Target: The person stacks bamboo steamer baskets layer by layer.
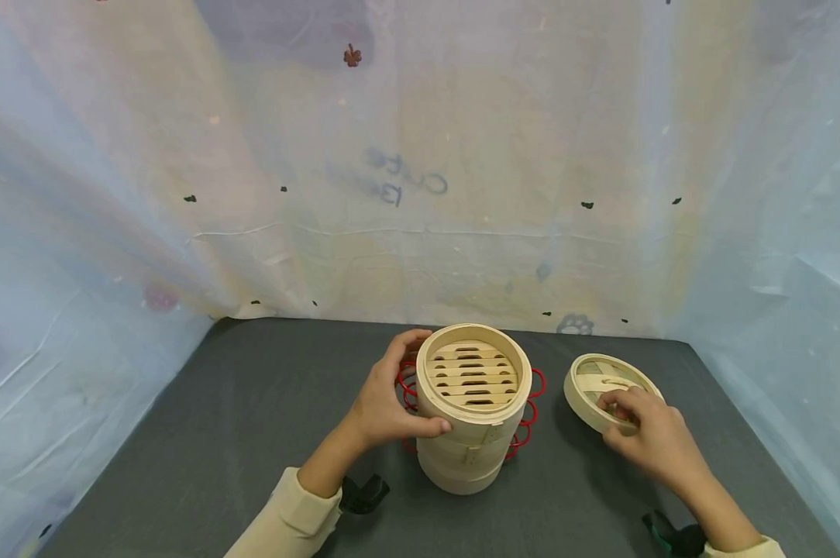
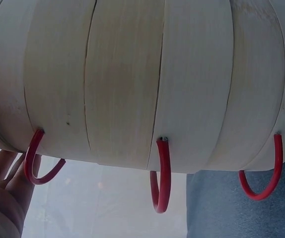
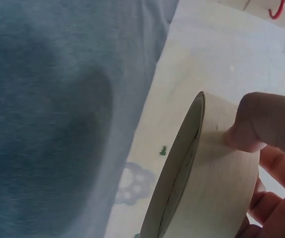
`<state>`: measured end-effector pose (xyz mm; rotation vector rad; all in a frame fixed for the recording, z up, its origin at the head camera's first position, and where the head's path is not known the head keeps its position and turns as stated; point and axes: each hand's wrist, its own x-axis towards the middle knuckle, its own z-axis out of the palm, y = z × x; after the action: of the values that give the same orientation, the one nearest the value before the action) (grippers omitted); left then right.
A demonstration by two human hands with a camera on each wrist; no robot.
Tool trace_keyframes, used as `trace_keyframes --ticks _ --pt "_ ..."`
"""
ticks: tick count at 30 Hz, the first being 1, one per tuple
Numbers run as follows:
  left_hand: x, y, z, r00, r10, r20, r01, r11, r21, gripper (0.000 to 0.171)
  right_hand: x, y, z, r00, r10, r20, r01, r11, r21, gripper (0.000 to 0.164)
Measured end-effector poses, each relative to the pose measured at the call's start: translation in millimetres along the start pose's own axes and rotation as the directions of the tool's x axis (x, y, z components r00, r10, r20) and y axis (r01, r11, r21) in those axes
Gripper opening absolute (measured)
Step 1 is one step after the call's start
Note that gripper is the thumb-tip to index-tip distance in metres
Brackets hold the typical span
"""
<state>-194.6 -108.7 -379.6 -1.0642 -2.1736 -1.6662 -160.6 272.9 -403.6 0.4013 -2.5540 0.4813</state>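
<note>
A tall stack of round bamboo steamer baskets (image 1: 462,457) stands on the dark cloth, its slatted top tier uncovered. Red rings (image 2: 165,188) stick out from its sides. My left hand (image 1: 381,403) grips the stack's left side near the top, thumb in front and fingers round behind; in the left wrist view only part of that hand (image 2: 6,198) shows at the lower left. To the right of the stack, my right hand (image 1: 653,434) holds the bamboo steamer lid (image 3: 217,183), thumb against its rim and fingers over its top. The lid tilts, with a shadow below it.
Dark grey cloth (image 1: 253,434) covers the table. Pale plastic sheeting (image 1: 490,155) with faint writing and small dark marks hangs behind and at both sides. Each wrist carries a black strap mount (image 1: 364,494).
</note>
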Motion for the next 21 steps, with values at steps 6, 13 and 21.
trace_keyframes --ticks 6,13,21 --pt "0.2 0.8 -0.1 1.000 0.005 0.000 -0.005 1.000 0.004 0.098 13 -9 -7 0.999 -0.046 -0.018 0.046 0.999 0.007 0.039" --pt "1.0 0.7 0.1 1.000 -0.006 -0.003 0.006 1.000 0.012 0.097 26 -21 -13 0.996 -0.090 -0.025 0.091 0.996 0.025 0.039" --pt "0.9 -1.5 0.3 1.000 0.006 -0.002 -0.006 1.000 0.014 0.097 41 -31 -21 0.991 -0.126 -0.044 0.127 0.992 0.026 0.037"
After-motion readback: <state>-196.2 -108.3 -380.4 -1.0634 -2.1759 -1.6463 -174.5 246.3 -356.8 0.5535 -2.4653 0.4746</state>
